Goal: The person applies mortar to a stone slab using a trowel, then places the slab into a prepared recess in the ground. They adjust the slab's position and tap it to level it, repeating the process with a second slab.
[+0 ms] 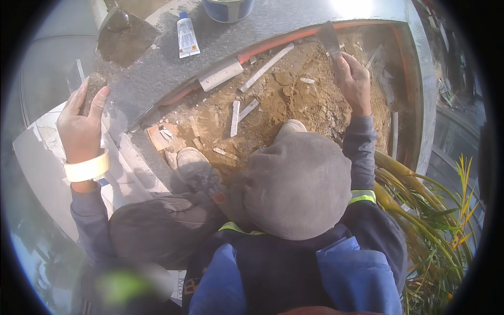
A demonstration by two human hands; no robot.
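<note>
Bright glare (353, 6) whitens part of a grey stone ledge (157, 73) curving along the far side of a soil bed (307, 102); a leafy yellow-green plant (425, 224) crowds the bed's near right, a smooth grey surface (47, 68) beyond its left.

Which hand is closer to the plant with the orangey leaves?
Right. The right hand, gripping a scraper, is on the plant's side, farther forward; the left hand is way across, far left.
</note>
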